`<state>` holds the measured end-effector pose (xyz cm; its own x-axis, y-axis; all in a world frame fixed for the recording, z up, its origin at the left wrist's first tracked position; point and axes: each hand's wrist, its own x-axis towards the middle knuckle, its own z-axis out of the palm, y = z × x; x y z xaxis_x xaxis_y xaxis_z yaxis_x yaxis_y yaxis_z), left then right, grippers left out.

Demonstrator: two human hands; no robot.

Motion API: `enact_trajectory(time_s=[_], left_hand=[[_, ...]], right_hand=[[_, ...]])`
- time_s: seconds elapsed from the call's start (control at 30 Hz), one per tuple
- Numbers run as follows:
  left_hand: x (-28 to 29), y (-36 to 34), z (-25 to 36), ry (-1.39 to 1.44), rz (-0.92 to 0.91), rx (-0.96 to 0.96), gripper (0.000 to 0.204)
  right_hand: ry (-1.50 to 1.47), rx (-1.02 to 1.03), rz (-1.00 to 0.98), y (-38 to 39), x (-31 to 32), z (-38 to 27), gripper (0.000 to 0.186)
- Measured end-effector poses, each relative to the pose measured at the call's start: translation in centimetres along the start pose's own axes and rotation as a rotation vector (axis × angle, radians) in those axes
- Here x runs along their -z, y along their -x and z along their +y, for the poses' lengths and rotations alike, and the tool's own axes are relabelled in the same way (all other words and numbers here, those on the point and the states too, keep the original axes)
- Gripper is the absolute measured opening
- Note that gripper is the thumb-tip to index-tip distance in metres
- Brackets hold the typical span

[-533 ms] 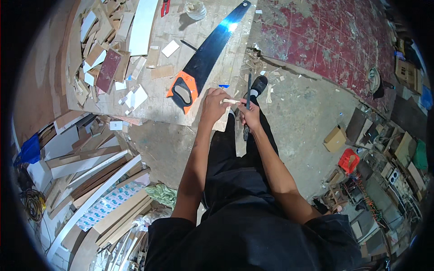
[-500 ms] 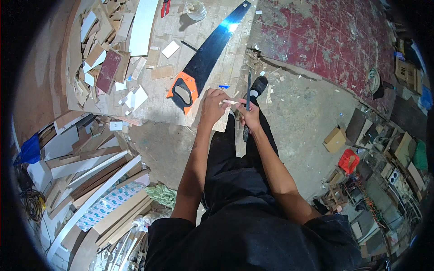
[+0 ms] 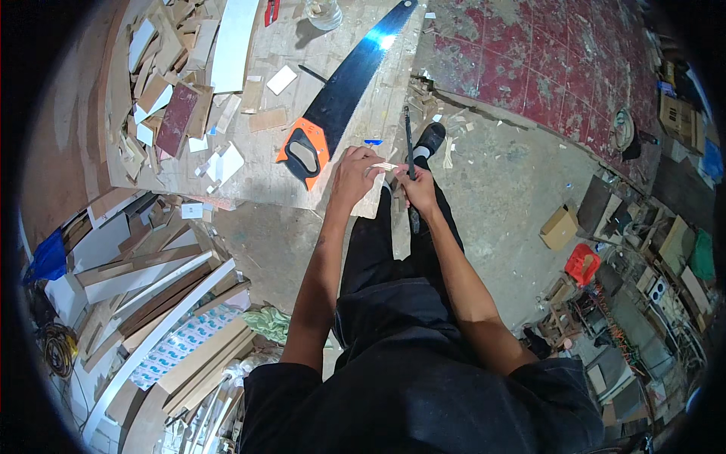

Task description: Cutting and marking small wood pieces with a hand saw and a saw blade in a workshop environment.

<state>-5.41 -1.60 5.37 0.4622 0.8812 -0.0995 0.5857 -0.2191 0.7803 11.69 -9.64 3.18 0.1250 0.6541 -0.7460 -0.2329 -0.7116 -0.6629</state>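
My left hand (image 3: 352, 180) is closed on a small light wooden piece (image 3: 384, 165) at the table's near right corner. My right hand (image 3: 417, 189) touches the other end of that piece with its fingertips. It also grips a long, thin, dark bar-like tool (image 3: 409, 140) that stands out upward past the fingers, with its lower end below the hand. Whether it is a file or a blade I cannot tell. Just left of my hands, a handsaw (image 3: 348, 91) with an orange and black handle lies flat on the wooden table (image 3: 261, 163).
Wood offcuts (image 3: 178, 117) crowd the table's left side. A glass jar (image 3: 324, 13) and a red-handled tool (image 3: 271, 11) lie farther back. Boards (image 3: 151, 280) are stacked at lower left. To the right are a cardboard box (image 3: 560, 228) and a red container (image 3: 581, 265) on the floor.
The dark tool now leans slightly more to the left, and my right hand has shifted a little with it. The wooden piece stays between both hands. The whole view has shifted slightly.
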Motion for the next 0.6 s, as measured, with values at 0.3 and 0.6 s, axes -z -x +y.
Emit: enact_trajectory(time_s=[0.3,0.6], left_hand=[[-0.7,-0.6,-1.0,-0.021,-0.049,-0.008,0.020],[-1.1,0.2,-0.7,0.037,0.014,0.004,0.020]], right_hand=[[0.473,0.282,0.338,4.8,-2.2,-1.6,0.025],[0.646,0.232,0.221,6.2,-3.7,-2.6,0.013]])
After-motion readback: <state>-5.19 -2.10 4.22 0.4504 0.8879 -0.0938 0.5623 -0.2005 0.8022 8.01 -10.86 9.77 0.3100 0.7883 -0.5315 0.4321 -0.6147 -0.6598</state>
